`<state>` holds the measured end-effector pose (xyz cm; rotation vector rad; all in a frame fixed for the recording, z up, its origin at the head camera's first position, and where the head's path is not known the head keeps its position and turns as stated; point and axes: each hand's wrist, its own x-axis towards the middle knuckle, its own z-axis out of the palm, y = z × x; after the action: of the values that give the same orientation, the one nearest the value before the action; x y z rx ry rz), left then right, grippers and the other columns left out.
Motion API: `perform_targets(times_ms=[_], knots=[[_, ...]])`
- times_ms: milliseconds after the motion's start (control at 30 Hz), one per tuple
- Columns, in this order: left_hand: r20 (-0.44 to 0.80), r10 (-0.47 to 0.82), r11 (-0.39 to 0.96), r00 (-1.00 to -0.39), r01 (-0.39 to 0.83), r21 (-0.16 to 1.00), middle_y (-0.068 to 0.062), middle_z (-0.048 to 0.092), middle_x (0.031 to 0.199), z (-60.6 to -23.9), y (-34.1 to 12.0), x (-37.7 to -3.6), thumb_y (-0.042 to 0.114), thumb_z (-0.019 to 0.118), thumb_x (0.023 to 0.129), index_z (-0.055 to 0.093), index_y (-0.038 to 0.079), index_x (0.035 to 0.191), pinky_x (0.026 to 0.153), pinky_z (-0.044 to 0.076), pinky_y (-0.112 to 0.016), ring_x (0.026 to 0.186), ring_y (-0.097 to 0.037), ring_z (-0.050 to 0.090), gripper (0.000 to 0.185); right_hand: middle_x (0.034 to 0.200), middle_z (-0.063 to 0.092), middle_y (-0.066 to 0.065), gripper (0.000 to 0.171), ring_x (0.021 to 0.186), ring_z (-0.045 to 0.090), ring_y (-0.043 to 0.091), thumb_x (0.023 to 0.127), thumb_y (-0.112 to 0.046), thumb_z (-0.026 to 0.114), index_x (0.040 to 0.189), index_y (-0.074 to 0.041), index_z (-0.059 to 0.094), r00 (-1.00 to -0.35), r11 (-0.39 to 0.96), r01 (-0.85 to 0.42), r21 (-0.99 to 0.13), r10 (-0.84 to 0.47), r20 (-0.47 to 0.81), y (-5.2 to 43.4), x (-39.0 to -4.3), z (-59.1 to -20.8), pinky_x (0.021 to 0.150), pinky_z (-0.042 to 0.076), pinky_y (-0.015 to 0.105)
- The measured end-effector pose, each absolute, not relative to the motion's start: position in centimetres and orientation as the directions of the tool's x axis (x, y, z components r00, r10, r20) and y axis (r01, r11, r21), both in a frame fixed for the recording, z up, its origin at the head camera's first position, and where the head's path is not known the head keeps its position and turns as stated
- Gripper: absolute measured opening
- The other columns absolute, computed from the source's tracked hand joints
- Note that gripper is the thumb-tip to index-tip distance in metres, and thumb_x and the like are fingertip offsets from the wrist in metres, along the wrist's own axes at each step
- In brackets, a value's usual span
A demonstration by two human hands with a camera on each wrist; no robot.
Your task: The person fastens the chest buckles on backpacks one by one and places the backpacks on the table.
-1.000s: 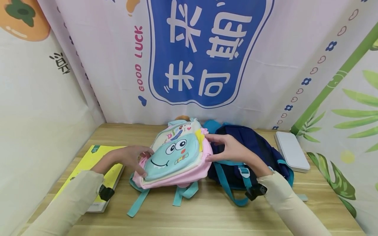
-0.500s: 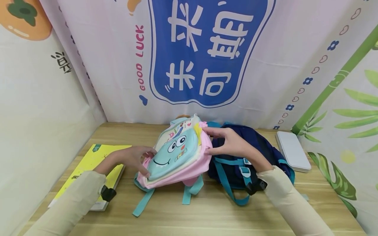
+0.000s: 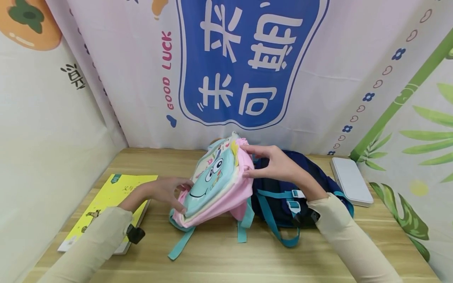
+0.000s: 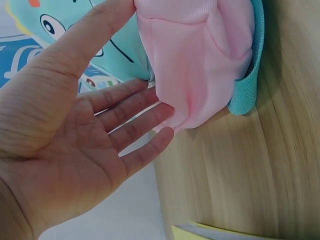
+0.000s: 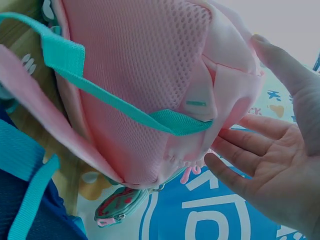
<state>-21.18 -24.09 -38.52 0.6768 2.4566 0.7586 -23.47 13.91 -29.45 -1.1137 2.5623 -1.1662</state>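
Note:
A pink and light teal child's backpack (image 3: 203, 196) with a cartoon face on its front pocket is tilted up between both hands, its right side higher. My left hand (image 3: 164, 190) holds its lower left side, thumb and fingers spread along the pink side panel (image 4: 180, 65). On the upper right side, my right hand (image 3: 279, 169) grips the pink edge between thumb and fingers. The right wrist view shows the mesh back (image 5: 135, 55) and a teal strap (image 5: 120, 105). A small teal pouch (image 5: 120, 205) hangs by the bag's top.
A yellow book (image 3: 106, 200) lies at the left on the wooden table (image 3: 212, 259). A navy backpack (image 3: 318, 169) with teal straps lies just right of the pink one. Behind it to the right is a flat white box (image 3: 352, 181). A printed cloth (image 3: 141, 98) hangs at the back.
Both hands have tilted the pink backpack further up on its right side and shifted it slightly right. The right hand has risen; more of the book's cover shows.

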Motion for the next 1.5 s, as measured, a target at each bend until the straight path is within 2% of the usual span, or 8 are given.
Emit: perform_targets(times_ms=[267,500,800,967,1100,1300,1500], knots=[[-0.286,0.596,0.694,-0.750,0.302,0.654,-0.015,0.056,0.143,-38.4,-23.4,-21.2,0.036,0.088,0.079,0.047,0.000,0.146,0.111,0.043,-0.059,0.132,-0.039,0.052,0.086,0.141,0.063,0.008,0.076,0.121,0.061,0.025,0.086,-0.040,0.082,0.151,-0.018,0.051,-0.706,0.400,-0.590,-0.702,-0.677,0.207,13.5,-23.8,-28.6,0.106,0.051,0.051],[-0.279,0.605,0.685,-0.745,0.309,0.660,-0.014,0.056,0.143,-38.7,-22.8,-21.4,0.037,0.088,0.079,0.046,0.000,0.146,0.113,0.041,-0.059,0.133,-0.038,0.052,0.087,0.137,0.065,0.009,0.074,0.117,0.062,0.025,0.087,-0.036,0.081,0.151,-0.018,0.051,-0.710,0.411,-0.588,-0.697,-0.676,0.199,13.0,-24.0,-27.7,0.100,0.056,0.045],[-0.278,0.623,0.646,-0.731,0.280,0.710,-0.015,0.055,0.144,-39.0,-21.7,-21.7,0.035,0.088,0.079,0.043,-0.002,0.148,0.114,0.043,-0.054,0.133,-0.036,0.052,0.090,0.128,0.068,0.010,0.072,0.104,0.063,0.021,0.087,-0.027,0.082,0.150,-0.013,0.051,-0.668,0.384,-0.640,-0.665,-0.706,0.235,12.4,-24.5,-26.4,0.088,0.059,0.032],[-0.248,0.662,0.591,-0.708,0.289,0.753,-0.016,0.054,0.144,-39.5,-20.8,-21.9,0.032,0.088,0.079,0.040,-0.004,0.149,0.115,0.043,-0.051,0.134,-0.034,0.051,0.092,0.128,0.067,0.009,0.070,0.108,0.064,0.022,0.086,-0.025,0.082,0.148,-0.012,0.054,-0.667,0.388,-0.649,-0.655,-0.704,0.244,11.7,-24.6,-25.5,0.095,0.059,0.038],[-0.211,0.698,0.536,-0.684,0.305,0.787,-0.015,0.054,0.142,-39.9,-20.2,-22.1,0.030,0.086,0.080,0.043,-0.003,0.148,0.114,0.044,-0.051,0.133,-0.033,0.052,0.087,0.132,0.068,0.008,0.069,0.115,0.065,0.023,0.085,-0.029,0.082,0.147,-0.013,0.056,-0.671,0.410,-0.655,-0.635,-0.702,0.239,11.2,-24.6,-24.8,0.097,0.058,0.041],[-0.175,0.719,0.494,-0.673,0.316,0.810,-0.010,0.057,0.137,-40.5,-19.4,-22.3,0.027,0.086,0.077,0.049,0.002,0.141,0.112,0.046,-0.049,0.129,-0.030,0.054,0.077,0.134,0.067,0.009,0.070,0.116,0.064,0.024,0.085,-0.031,0.081,0.147,-0.012,0.056,-0.677,0.452,-0.666,-0.594,-0.700,0.226,10.6,-24.3,-24.1,0.091,0.059,0.039],[-0.163,0.709,0.485,-0.686,0.306,0.819,-0.016,0.056,0.139,-40.7,-18.6,-22.2,0.027,0.085,0.078,0.046,-0.003,0.142,0.111,0.046,-0.051,0.130,-0.034,0.053,0.080,0.136,0.065,0.011,0.070,0.109,0.062,0.024,0.086,-0.029,0.080,0.149,-0.011,0.053,-0.680,0.466,-0.663,-0.586,-0.702,0.211,10.0,-24.1,-23.5,0.087,0.060,0.037]])
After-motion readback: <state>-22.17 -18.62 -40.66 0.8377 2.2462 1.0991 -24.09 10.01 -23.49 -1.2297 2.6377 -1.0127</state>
